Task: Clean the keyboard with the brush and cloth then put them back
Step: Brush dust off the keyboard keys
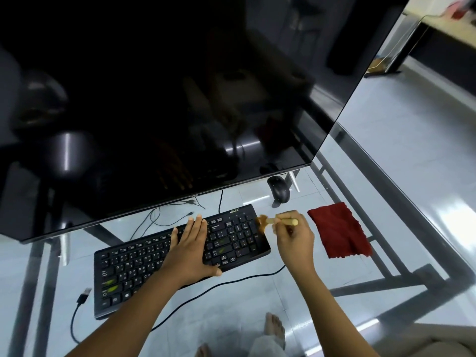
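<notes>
Two hands: my left hand (pixel 192 249) flat, pinning the keyboard (pixel 164 256).
Right hand (pixel 293 238): pinching the brush (pixel 277 222) at the keyboard's right edge.
Technique: I should use light, outward strokes.
Cloth (pixel 338 229): right, unused.

Domestic computer desk. Glass table (pixel 386 181) over tiled floor (pixel 425 112) carries large monitor (pixel 154 99) at 12 o'clock. Bare feet (pixel 275 328) at 6 o'clock indicate a home.
</notes>
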`<state>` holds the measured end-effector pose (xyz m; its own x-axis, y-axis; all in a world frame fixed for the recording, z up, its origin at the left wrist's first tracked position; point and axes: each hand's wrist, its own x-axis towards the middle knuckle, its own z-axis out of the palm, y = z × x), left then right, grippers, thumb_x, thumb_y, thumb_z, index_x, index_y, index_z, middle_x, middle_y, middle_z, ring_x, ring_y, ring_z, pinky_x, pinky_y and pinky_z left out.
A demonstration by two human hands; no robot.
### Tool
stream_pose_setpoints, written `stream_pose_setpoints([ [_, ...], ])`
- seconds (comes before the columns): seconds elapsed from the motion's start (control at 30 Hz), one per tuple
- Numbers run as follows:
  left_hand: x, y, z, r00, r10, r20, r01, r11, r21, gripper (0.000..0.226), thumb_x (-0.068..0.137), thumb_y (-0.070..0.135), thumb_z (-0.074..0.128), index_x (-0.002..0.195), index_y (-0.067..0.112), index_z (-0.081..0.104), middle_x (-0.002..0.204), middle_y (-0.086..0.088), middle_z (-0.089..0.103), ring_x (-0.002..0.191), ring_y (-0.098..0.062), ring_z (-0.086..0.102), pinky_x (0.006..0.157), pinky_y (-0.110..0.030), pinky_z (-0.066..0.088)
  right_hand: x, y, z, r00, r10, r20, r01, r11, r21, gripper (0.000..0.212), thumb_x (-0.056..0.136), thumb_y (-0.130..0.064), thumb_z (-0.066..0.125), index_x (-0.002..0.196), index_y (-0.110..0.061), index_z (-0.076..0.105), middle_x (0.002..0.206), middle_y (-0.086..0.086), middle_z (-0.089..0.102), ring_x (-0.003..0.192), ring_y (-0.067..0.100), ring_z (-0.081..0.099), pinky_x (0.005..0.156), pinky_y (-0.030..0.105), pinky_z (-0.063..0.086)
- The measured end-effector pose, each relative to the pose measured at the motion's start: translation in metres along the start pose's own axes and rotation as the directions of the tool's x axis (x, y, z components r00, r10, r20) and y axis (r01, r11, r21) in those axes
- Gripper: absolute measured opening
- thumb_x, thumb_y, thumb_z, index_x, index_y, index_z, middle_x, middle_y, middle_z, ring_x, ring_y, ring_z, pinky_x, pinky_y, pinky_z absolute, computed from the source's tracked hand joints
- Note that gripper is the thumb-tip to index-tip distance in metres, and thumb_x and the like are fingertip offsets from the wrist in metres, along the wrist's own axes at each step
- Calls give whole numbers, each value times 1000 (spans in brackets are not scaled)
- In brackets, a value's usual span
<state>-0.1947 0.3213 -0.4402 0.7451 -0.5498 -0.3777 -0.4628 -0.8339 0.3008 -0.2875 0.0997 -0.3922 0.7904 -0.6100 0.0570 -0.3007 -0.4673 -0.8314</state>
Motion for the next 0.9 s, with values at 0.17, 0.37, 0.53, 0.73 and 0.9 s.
stream_pose_setpoints([
  [0.17,-2,-2,-1,1000,16,-15,-16,1000,18,128,68,73,63,150,17,-18,155,2,-30,141,-15,-31,115,-47,-15,8,-14,24,989,-7,150,3,1000,28,12,92,-9,62,85,-18,64,85,0,68,76,12,66,74,18,52],
  [0.37,0,-1,-7,999,14,40,-15,999,35,128,71,69,65,150,14,-19,155,-1,-31,141,-16,-31,116,-49,-13,19,-29,32,949,-105,297,125,991,-48,17,93,-5,56,87,-15,69,83,-4,72,81,11,69,80,22,53],
  [0.53,-1,0,-7,999,22,38,-23,999,24,127,72,68,66,150,15,-19,154,1,-32,141,-16,-30,118,-50,-10,21,-27,27,986,1,166,-11,998,58,15,93,0,56,87,-11,65,85,-1,71,79,12,70,81,24,54],
  [0.73,0,-3,-4,999,28,26,-28,1000,11,127,71,69,66,150,17,-19,154,3,-33,140,-14,-32,118,-49,-10,18,-22,27,989,105,101,-116,987,110,11,94,-8,59,89,-17,63,78,-5,72,78,16,72,76,23,56],
  [0.9,-1,-6,-3,1000,29,12,-29,1000,3,127,70,69,65,151,17,-18,155,4,-31,140,-12,-31,117,-47,-12,7,-14,30,967,1,253,-15,999,51,13,93,-6,61,93,-18,67,90,5,72,83,22,71,79,29,56],
])
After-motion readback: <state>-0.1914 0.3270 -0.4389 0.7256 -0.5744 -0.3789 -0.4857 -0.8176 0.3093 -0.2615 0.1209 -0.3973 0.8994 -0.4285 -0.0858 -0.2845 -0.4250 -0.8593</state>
